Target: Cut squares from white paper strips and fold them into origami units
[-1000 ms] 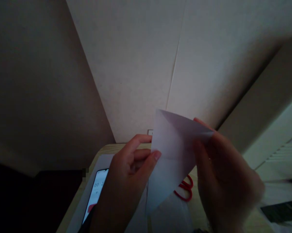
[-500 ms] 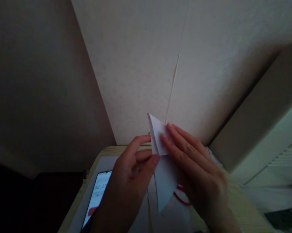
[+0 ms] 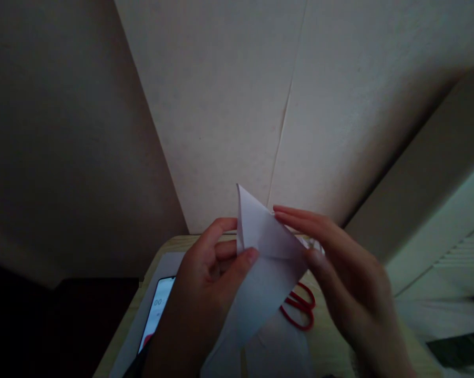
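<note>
A white sheet of paper (image 3: pixel 268 286), folded to a point at its top, is held up over the table. My left hand (image 3: pixel 205 283) pinches its left edge, thumb in front and fingers behind. On the other side, my right hand (image 3: pixel 347 273) has its fingertips at the slanted upper edge and its thumb at the right corner. A flap is folded over the upper part, and its lower edge runs across the middle. Red-handled scissors (image 3: pixel 306 307) lie partly hidden behind the paper.
A phone with a lit timer screen (image 3: pixel 158 304) lies at the left, partly covered by my left forearm. More white paper (image 3: pixel 276 349) rests on the wooden table (image 3: pixel 327 336). A pale wall (image 3: pixel 221 115) rises behind the table, and a light-coloured panel (image 3: pixel 426 210) stands at the right.
The raised flap was folded down over the paper, with my right hand pressing flat on it. My right hand has since slid right to the edge, uncovering the flap and the scissors.
</note>
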Demonstrator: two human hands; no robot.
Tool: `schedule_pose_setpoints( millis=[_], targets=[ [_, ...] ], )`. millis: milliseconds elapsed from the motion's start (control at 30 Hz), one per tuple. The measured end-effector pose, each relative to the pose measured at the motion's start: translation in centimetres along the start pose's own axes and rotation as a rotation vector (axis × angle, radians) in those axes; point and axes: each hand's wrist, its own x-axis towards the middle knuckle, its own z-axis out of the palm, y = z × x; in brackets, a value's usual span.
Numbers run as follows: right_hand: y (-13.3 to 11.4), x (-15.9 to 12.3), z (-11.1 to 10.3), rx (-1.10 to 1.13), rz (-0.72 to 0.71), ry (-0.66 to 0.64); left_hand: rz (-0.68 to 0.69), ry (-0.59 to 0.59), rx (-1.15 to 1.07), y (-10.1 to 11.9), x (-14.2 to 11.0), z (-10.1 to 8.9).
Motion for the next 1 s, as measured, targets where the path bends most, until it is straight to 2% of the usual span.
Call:
schedule_pose_setpoints(
  millis=[67,133,267,367,467,700,1000],
  targets=[
    [0.2,0.3,-0.6,0.108,0.21,-0.007,-0.009,-0.011,0.037,-0.1,0.1,0.0],
    [0.4,0.7,-1.1,0.214,0.348,-0.105,-0.014,-0.025,0.081,-0.4,0.2,0.0],
    [0.6,1.0,-1.5,0.354,0.488,-0.237,0.001,-0.043,0.181,-0.7,0.3,0.0],
    [0.7,0.9,-1.5,0.342,0.531,-0.302,0.02,-0.054,0.265,-0.7,0.1,0.0],
    [0.8,0.9,-1.4,0.331,0.565,-0.29,0.038,-0.056,0.311,-0.6,0.0,0.1],
    [0.8,1.1,-1.6,0.33,0.584,-0.207,-0.005,-0.076,0.202,-0.8,0.0,0.4],
    [0.6,1.0,-1.5,0.338,0.625,-0.213,-0.015,-0.122,0.18,-0.7,0.1,0.5]
  ],
)
